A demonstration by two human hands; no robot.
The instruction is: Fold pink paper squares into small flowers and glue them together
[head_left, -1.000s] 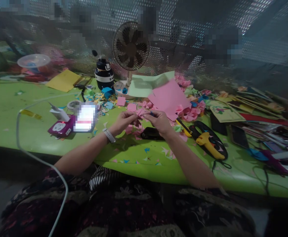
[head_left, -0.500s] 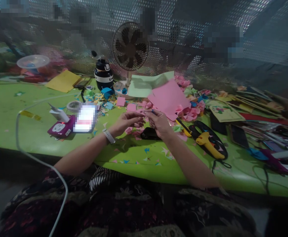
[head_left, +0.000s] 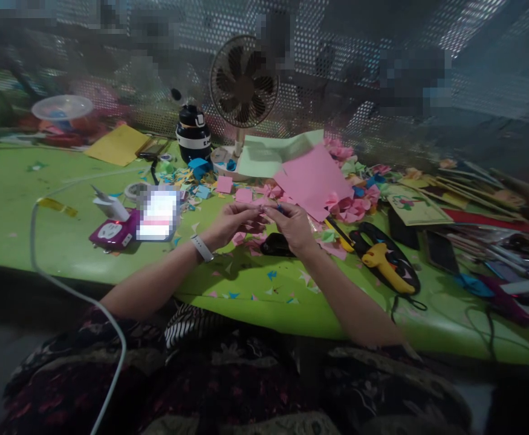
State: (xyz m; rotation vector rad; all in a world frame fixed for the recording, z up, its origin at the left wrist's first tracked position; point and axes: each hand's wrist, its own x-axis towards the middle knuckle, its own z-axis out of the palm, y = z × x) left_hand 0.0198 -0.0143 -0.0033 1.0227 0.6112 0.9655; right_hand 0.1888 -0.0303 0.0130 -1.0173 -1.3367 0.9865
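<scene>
Your left hand and right hand meet fingertip to fingertip, both pinched onto a small pink paper piece held just above the green table. Directly beneath the grip lie pink scraps and a black object. Beyond the grip rests a large pink sheet, and to its right a yellow glue gun. The held paper's shape is too small and blurred to make out.

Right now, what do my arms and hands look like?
The left forearm and right forearm are bare, no sleeves showing. The left hand and right hand wear no gloves. A pale watch band circles the left wrist. Rings: too blurred to tell.
</scene>
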